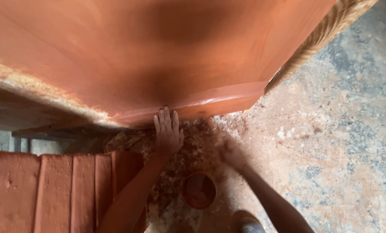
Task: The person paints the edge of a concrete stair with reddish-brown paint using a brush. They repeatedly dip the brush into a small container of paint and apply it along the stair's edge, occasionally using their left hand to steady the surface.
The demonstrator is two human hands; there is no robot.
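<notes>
You had a grey concrete floor (352, 129) dusted with reddish powder, stained planks (50, 190) lying near left, a twisted carved post (318, 36) far right, a shoe tip (247, 222) at the near edge.

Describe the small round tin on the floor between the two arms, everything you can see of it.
The tin is a small, round, open container standing upright on the stained floor, between the person's forearms. Its rim and inside are coated reddish-brown, the same colour as the board above. How full it is cannot be told. No lid shows. Neither the left hand, fingers against the board's lower edge, nor the blurred right hand touches it.
</notes>
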